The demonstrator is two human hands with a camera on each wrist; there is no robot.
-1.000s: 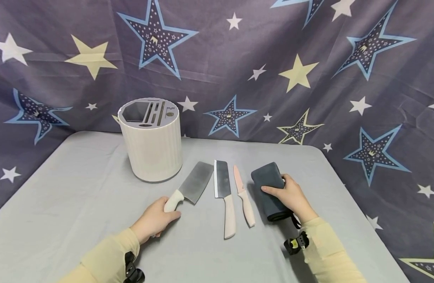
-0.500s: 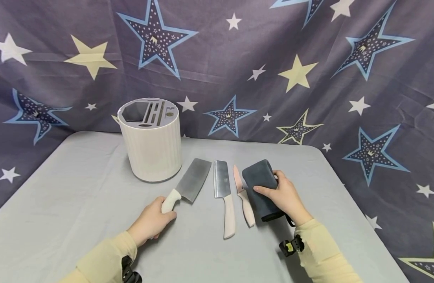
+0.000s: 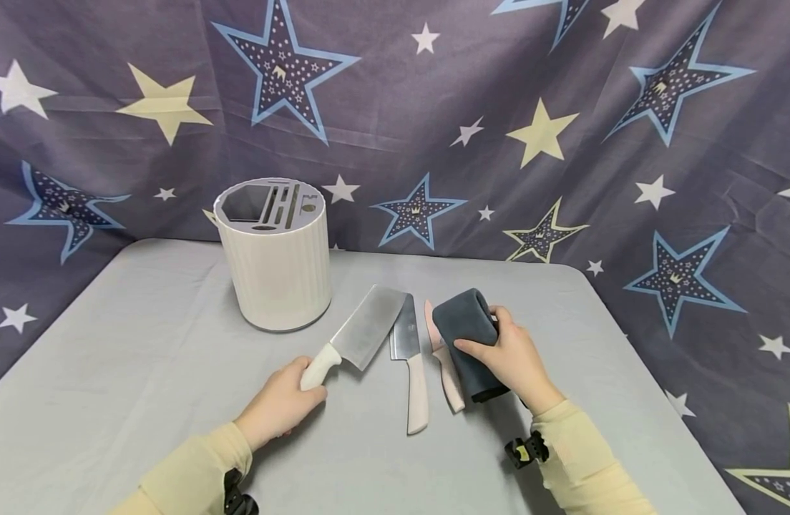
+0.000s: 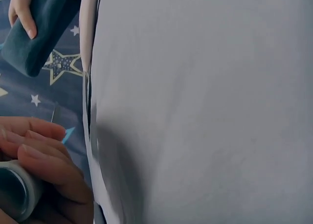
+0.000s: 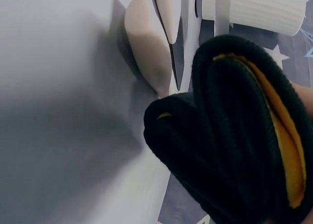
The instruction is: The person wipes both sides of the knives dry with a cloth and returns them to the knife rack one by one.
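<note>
My left hand [image 3: 280, 404] grips the white handle of a cleaver [image 3: 372, 325]. Its broad grey blade is tilted, and the far corner overlaps the blade of a second wide knife [image 3: 417, 397] on the table. In the left wrist view, curled fingers [image 4: 54, 170] wrap the handle, whose butt end shows. A folded dark blue-grey cloth [image 3: 469, 343] is held in my right hand [image 3: 514, 357], thumb on the near side. It partly covers a pink-bladed paring knife [image 3: 451, 386]. From the right wrist view, the cloth [image 5: 230, 136] shows orange inside its folds.
A round cream knife block [image 3: 275, 275] with slots and a larger opening on top stands at the back left. The grey-covered table [image 3: 144, 343] meets a star-patterned curtain [image 3: 382, 129] behind and at the sides.
The cleaver's blade has turned and swung right, over the second knife. My right hand has carried the cloth left, so it now overlaps the paring knife.
</note>
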